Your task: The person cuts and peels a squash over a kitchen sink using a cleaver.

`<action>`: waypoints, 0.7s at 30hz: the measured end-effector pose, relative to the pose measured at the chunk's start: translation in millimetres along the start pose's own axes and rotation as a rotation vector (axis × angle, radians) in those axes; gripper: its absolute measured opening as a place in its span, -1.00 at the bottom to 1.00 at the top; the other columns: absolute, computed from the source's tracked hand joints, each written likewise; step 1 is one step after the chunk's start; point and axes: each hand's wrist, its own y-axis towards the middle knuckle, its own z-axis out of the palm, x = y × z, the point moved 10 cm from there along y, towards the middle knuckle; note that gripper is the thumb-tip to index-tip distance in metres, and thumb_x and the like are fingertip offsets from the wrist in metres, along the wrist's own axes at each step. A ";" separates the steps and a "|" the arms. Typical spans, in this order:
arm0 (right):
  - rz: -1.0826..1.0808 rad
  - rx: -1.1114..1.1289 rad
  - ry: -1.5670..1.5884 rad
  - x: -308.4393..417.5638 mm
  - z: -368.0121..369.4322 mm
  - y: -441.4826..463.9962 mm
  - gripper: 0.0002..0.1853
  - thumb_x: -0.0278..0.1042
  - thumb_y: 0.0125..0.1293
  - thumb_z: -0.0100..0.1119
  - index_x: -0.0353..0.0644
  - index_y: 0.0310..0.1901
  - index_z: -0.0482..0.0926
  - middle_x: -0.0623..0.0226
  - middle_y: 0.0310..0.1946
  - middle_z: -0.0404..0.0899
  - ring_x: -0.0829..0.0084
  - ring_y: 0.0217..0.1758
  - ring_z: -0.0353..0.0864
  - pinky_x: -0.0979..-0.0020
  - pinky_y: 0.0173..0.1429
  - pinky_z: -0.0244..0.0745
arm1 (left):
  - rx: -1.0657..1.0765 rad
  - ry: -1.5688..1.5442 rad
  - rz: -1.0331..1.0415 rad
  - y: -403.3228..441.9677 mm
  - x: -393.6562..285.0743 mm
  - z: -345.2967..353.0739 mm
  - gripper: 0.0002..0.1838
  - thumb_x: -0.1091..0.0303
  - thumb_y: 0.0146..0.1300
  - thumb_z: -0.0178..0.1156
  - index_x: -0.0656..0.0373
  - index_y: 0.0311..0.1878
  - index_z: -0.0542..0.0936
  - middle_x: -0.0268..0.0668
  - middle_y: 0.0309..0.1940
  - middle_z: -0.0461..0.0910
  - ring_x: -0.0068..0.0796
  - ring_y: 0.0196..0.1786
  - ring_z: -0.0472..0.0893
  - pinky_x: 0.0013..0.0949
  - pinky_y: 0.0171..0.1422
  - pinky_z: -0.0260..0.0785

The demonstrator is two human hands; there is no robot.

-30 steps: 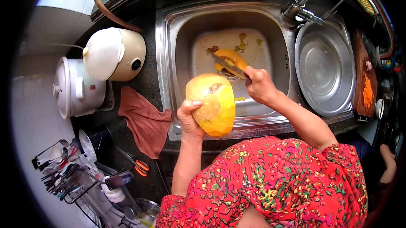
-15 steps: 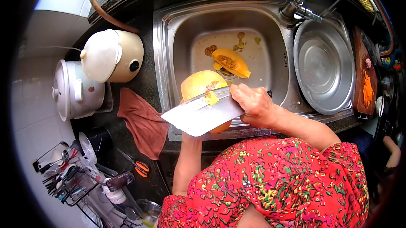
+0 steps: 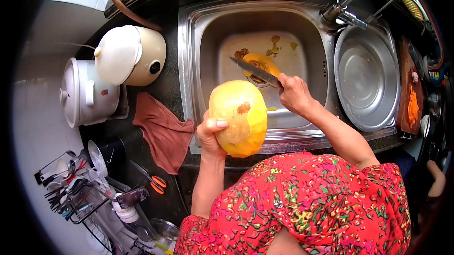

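A large, partly peeled pumpkin piece is held by my left hand over the sink's near edge. The thumb lies on its surface, while the other fingers are mostly hidden behind it. Its right side is bright yellow, and a rough brown patch marks the middle. My right hand is closed round the handle of a broad kitchen knife. The blade points left over the sink, seen nearly edge-on and apart from the held piece. Beneath the knife, another pumpkin piece rests in the steel sink near the drain.
Peel scraps lie in the sink. To the right are a metal basin and a cutting board with carrot strips. Left stand two cookers, with a brown cloth, scissors and a utensil rack nearby.
The knife has moved off the held pumpkin, away over the sink, and its blade has turned from flat to nearly edge-on. More of the pumpkin and my left hand now shows.
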 end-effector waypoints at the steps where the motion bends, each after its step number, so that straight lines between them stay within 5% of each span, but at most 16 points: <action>1: 0.041 -0.008 0.057 0.9 -4.3 4.6 -0.94 -0.57 0.04 0.00 -0.34 -0.41 0.43 -0.10 -0.49 0.51 -0.09 -0.37 0.52 0.08 -0.25 0.42 | -0.005 -0.051 -0.006 1.0 0.9 0.9 -0.27 0.33 -0.21 0.11 0.44 0.14 0.29 0.01 -0.03 0.48 -0.16 -0.03 0.54 -0.21 0.11 0.41; 4: -0.020 -0.096 0.267 5.5 -20.5 14.3 -0.89 -0.49 0.08 0.08 -0.36 -0.38 0.46 -0.02 -0.58 0.51 0.11 -0.57 0.52 0.23 -0.44 0.42 | 0.008 -0.119 -0.014 4.4 0.9 -0.9 -0.30 0.35 -0.18 0.11 0.42 0.14 0.29 -0.01 -0.03 0.48 -0.17 -0.03 0.54 -0.22 0.12 0.41; 6: 0.339 0.180 0.917 13.7 -16.6 8.0 -0.82 -0.36 0.14 0.16 -0.32 -0.42 0.46 0.20 -0.68 0.48 0.47 -0.76 0.37 0.44 -0.63 0.29 | -0.030 -0.076 0.017 7.3 0.6 -4.7 -0.32 0.35 -0.16 0.12 0.41 0.13 0.31 -0.03 -0.04 0.49 -0.19 -0.04 0.55 -0.24 0.11 0.41; 7: 0.318 0.204 1.027 22.8 -16.9 6.2 -0.72 -0.21 0.20 0.17 -0.27 -0.45 0.45 0.37 -0.72 0.40 0.68 -0.81 0.23 0.58 -0.71 0.16 | -0.060 -0.031 0.048 10.1 -0.7 -6.9 -0.35 0.36 -0.14 0.12 0.40 0.12 0.32 -0.05 -0.06 0.50 -0.21 -0.05 0.55 -0.25 0.11 0.40; 12: 0.255 0.237 1.177 53.0 -22.0 7.1 -0.61 -0.04 0.17 0.20 -0.26 -0.42 0.45 0.41 -0.73 0.36 0.67 -0.79 0.25 0.57 -0.69 0.17 | -0.083 0.284 0.143 19.3 -2.9 4.3 -0.45 0.35 -0.06 0.18 0.36 0.06 0.38 -0.14 -0.14 0.52 -0.34 -0.10 0.55 -0.34 0.05 0.39; 14: 0.192 0.240 1.063 55.6 -24.8 8.9 -0.56 -0.01 0.12 0.24 -0.30 -0.23 0.49 0.40 -0.49 0.50 0.71 -0.51 0.34 0.58 -0.49 0.28 | -0.089 0.413 0.175 21.9 -4.4 7.3 -0.43 0.25 0.03 0.17 0.36 0.10 0.35 -0.10 -0.05 0.49 -0.33 -0.01 0.52 -0.30 0.15 0.33; 21: 0.247 0.337 1.234 39.0 -15.0 9.5 -0.60 -0.10 0.04 0.35 -0.31 -0.32 0.51 0.38 -0.61 0.45 0.64 -0.68 0.33 0.57 -0.61 0.25 | 0.000 0.229 0.036 26.8 8.2 4.5 -0.46 0.12 0.21 0.13 0.29 0.15 0.35 -0.19 0.01 0.50 -0.34 0.04 0.51 -0.27 0.17 0.31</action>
